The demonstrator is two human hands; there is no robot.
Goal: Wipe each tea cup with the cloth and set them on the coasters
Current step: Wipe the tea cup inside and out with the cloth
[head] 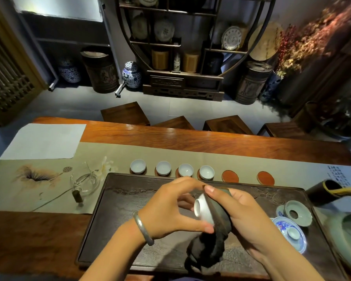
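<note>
Both hands meet over the dark tea tray [130, 199], closed around one white tea cup [203, 209]. The left hand [170, 207] pinches the cup by its foot and side, thumb low and fingers curled over the top, so the cup lies tipped on its side with its base toward the left. The right hand [239, 211] presses a dark cloth [215, 236] against the cup's mouth, thumb laid along the rim; the rest of the cloth hangs in a bunch below the hands, down to the tray.

Just beyond the tray's far edge runs a row of round coasters on the table runner [190, 153]. Four white cups [138, 166] already sit on the left four (each upright), while two reddish coasters [230, 176] at the right end stand bare.
</note>
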